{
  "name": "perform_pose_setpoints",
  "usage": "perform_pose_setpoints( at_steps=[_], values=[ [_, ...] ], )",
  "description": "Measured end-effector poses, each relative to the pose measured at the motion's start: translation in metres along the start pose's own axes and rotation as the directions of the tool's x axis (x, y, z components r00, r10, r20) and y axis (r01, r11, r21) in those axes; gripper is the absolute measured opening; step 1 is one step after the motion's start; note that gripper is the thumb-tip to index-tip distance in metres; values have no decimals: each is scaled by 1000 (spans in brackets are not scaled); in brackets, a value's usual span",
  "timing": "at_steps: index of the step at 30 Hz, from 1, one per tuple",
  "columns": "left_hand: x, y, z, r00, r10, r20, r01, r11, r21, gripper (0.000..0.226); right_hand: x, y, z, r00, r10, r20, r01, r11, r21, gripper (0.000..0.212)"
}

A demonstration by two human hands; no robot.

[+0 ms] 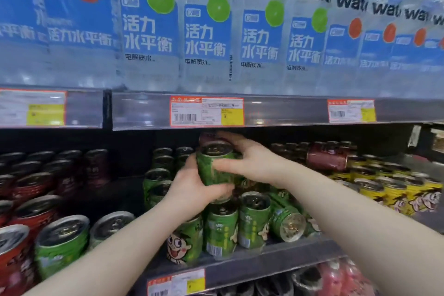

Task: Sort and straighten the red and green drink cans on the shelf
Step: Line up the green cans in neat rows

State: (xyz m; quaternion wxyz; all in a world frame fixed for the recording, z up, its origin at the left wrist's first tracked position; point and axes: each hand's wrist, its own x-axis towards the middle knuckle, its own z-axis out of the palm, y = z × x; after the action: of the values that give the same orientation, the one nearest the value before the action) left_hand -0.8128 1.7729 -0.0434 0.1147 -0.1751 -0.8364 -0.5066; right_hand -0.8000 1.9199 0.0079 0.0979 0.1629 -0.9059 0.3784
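Note:
Both hands hold one upright green can (211, 166) above the middle of the shelf. My left hand (192, 187) grips its lower left side and base. My right hand (249, 161) wraps its right side and top, and a dark red can (207, 136) shows just behind those fingers. Below stand several green cans (222, 228), and one green can (287, 222) lies on its side to their right. Red cans (33, 187) fill the left, with a green can (61, 243) among them at the front. A red can (328, 156) lies on its side at the back right.
Yellow cans (394, 190) stand in rows at the right. The shelf above (144, 110) carries price labels and large water bottles (149, 31), and hangs close over the held can. The front shelf edge (264, 262) bears a price tag; pink packs sit below it.

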Motion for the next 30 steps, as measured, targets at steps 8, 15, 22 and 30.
perform_pose_setpoints(
  at_steps=[8, 15, 22, 30],
  values=[
    [10, -7, -9, 931, -189, -312, 152, 978, -140, 59, 42, 94, -54, 974, 81, 212, -11, 950, -311, 43],
    [5, -10, 5, 931, -157, -330, 164, 986, -5, 64, 63, 114, -20, 797, 131, 589, 161, 895, -417, 57],
    [5, -7, 7, 944, -123, -308, 156, 984, 86, 65, 73, 122, -12, 701, 221, 678, 151, 883, -444, 64],
    [1, -10, -1, 949, -127, -288, 155, 985, 77, 67, 74, 121, -14, 684, 238, 690, 171, 867, -468, 66]
  ],
)
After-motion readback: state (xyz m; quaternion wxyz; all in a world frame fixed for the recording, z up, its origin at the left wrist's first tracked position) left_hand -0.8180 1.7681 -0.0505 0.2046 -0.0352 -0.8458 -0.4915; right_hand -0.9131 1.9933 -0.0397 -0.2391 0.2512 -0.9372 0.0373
